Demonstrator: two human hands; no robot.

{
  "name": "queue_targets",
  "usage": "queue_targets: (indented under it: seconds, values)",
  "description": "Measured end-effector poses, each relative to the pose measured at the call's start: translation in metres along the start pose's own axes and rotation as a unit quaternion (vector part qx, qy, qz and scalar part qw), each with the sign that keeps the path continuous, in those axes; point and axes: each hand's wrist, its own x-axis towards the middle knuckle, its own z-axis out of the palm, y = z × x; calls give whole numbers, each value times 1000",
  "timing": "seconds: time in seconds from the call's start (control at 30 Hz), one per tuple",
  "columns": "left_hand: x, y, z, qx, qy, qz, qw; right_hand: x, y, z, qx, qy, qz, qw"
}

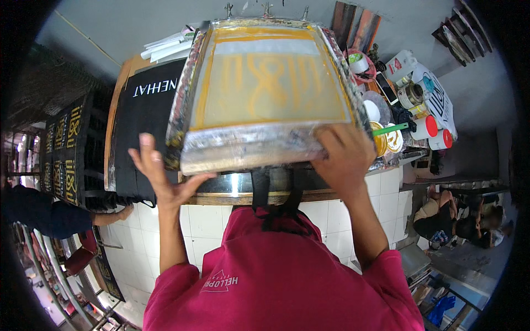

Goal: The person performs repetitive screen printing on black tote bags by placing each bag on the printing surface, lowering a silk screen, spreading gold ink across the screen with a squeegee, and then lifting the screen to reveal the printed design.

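Sitting over the worktop (221, 197), our framed screen (270, 96) shows a yellow pattern in its mesh. Our right hand (345, 157) has its grip curled over the near right corner; our left hand (161, 175) spreads its grip wide, thumb by the near left corner, though we cannot tell whether it touches. Black cloth (135, 124) lies to our left; red-lidded tubs (424, 128) stand right.
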Motion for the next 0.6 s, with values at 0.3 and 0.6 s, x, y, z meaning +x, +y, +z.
queue_targets:
  seconds: [0.3,0.6]
  values:
    - [124,-25,26,-228,152,-192,942,196,-13,-89,3,-23,176,984]
    - [39,-70,138,-93,-261,-443,853,302,55,-101,-80,91,38,992]
